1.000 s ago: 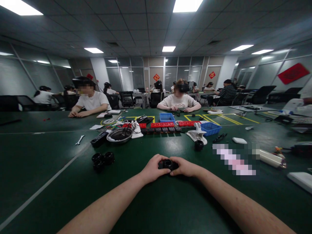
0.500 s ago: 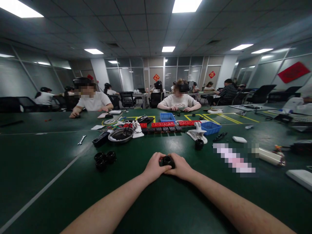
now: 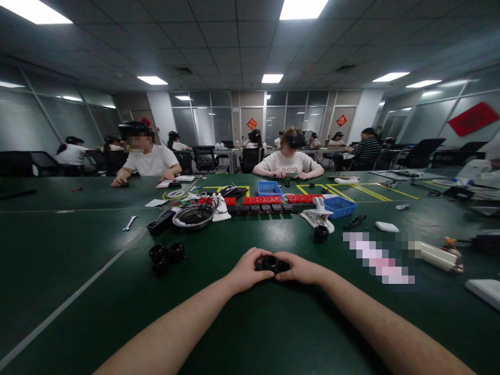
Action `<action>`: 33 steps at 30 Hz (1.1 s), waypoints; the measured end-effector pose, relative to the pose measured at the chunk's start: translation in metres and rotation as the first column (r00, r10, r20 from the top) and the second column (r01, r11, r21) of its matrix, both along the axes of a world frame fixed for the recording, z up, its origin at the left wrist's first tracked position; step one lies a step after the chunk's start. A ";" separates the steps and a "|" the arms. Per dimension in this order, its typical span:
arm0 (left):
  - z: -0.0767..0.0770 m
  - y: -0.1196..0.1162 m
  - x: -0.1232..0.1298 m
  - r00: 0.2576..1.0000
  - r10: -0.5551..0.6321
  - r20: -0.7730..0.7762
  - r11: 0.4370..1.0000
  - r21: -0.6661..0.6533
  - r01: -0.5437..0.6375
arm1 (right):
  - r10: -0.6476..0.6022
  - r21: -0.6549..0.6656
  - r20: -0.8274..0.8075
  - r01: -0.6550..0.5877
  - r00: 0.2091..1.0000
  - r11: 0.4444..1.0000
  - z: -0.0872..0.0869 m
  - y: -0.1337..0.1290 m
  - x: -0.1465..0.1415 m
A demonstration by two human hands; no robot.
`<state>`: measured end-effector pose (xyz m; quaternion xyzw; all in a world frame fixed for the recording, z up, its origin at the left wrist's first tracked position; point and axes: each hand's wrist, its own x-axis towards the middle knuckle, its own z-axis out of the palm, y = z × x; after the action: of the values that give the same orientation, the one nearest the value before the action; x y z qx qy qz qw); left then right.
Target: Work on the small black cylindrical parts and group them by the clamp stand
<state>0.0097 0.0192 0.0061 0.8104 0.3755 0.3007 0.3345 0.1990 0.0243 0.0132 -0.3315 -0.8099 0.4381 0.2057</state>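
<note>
A small black round part (image 3: 270,263) with a hole in its top is between my hands, low over the green table. My left hand (image 3: 249,270) curls round its left side, the thumb at the near edge and the fingers behind. From the right, my right hand (image 3: 302,269) grips it with bent fingers at the far side and the thumb in front. Dark space or a dark piece shows inside the right hand's curve; I cannot make out which. Several similar black parts (image 3: 167,256) stand clustered to the left, and another black part (image 3: 321,234) is farther off on the right.
A white clamp-like stand (image 3: 317,214), blue trays (image 3: 339,207) and red strips (image 3: 262,199) lie across the middle. Left of these are a metal bowl (image 3: 194,225) and a wrench (image 3: 130,223). A cream cylinder (image 3: 437,255) lies right. Co-workers sit opposite.
My right hand has shifted a little to the right, and its fingers have opened slightly round the part. The black part shows more between the hands. The view has moved slightly.
</note>
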 end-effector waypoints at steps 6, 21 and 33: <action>-0.001 0.000 0.001 1.000 0.010 -0.015 1.000 0.017 -0.010 | -0.011 -0.012 0.008 0.011 1.000 1.000 -0.003 0.002 0.001; -0.001 0.000 0.001 1.000 0.017 -0.017 1.000 0.021 -0.016 | -0.044 0.003 0.027 0.044 0.999 0.999 -0.004 0.002 0.000; -0.003 -0.002 0.008 0.991 0.135 -0.012 0.991 0.026 -0.134 | -0.256 0.147 0.150 0.235 0.955 0.961 -0.016 0.004 -0.007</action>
<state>0.0181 0.0169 0.0027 0.7893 0.4278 0.3217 0.3007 0.1925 0.0284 -0.0027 -0.4515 -0.8030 0.3270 0.2106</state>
